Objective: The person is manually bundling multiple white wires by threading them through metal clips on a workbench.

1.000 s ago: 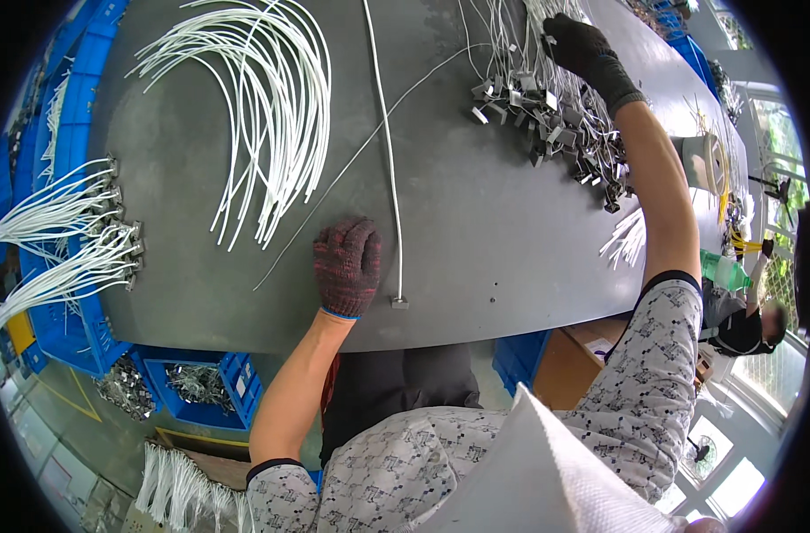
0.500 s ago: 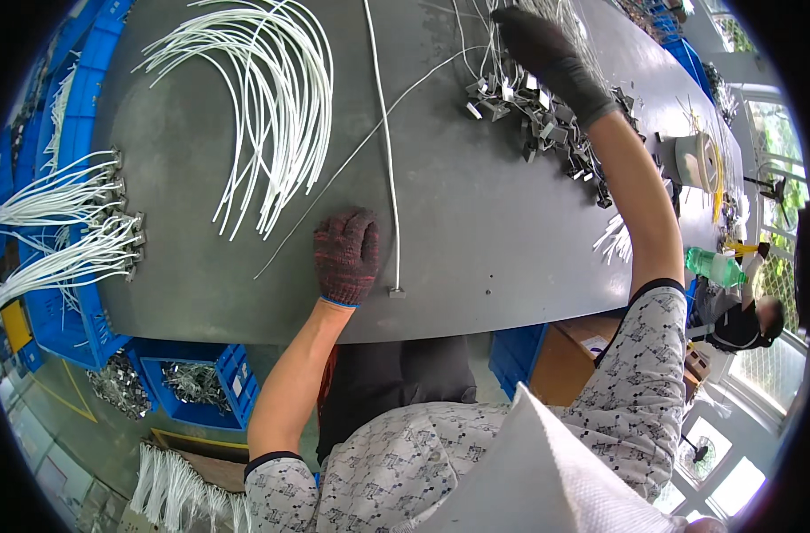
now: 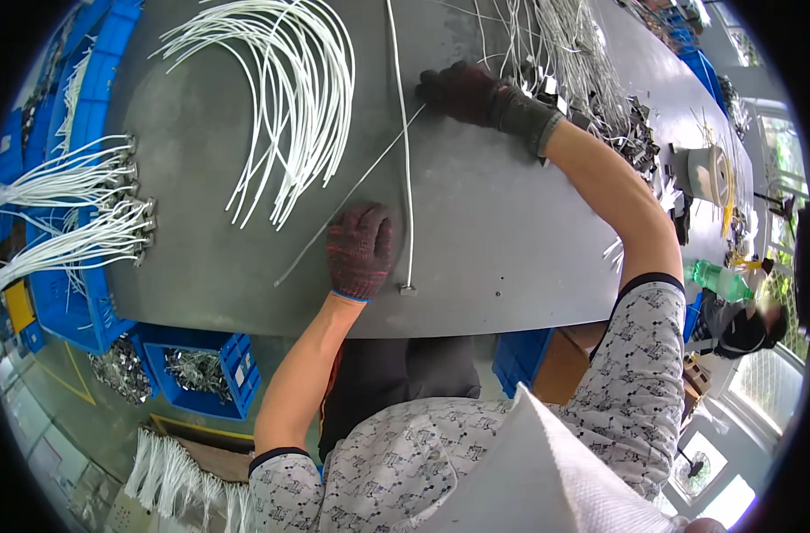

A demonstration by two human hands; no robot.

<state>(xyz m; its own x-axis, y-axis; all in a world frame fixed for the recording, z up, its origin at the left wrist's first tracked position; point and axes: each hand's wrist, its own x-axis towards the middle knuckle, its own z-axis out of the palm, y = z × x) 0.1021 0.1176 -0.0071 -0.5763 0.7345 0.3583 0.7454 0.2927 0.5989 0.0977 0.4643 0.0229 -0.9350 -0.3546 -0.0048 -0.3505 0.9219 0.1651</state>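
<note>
My right hand (image 3: 462, 93), in a dark glove, is bent inward over the far middle of the grey table. Its fingers are closed at the upper end of a thin grey wire (image 3: 369, 173), which slants down to the left. Near the front edge my left hand (image 3: 360, 249), in a dark red-black knit glove, rests with curled fingers beside that wire; nothing sticks out of it. Just right of it lies a white cable (image 3: 406, 186) with a small metal connector (image 3: 407, 290) at its near end. Further left spreads a curved bundle of white cables (image 3: 320, 107).
Thin wires with metal connectors (image 3: 582, 80) are heaped at the far right. On the left, white cables with connectors (image 3: 94, 226) hang over a blue crate (image 3: 67, 311). A spool (image 3: 707, 173) and a green bottle (image 3: 723, 280) are at right, near another person (image 3: 747, 324).
My right hand has come left and nearer from the connector heap to the thin wire. My left hand stays curled on the table. The whole view has shifted slightly.
</note>
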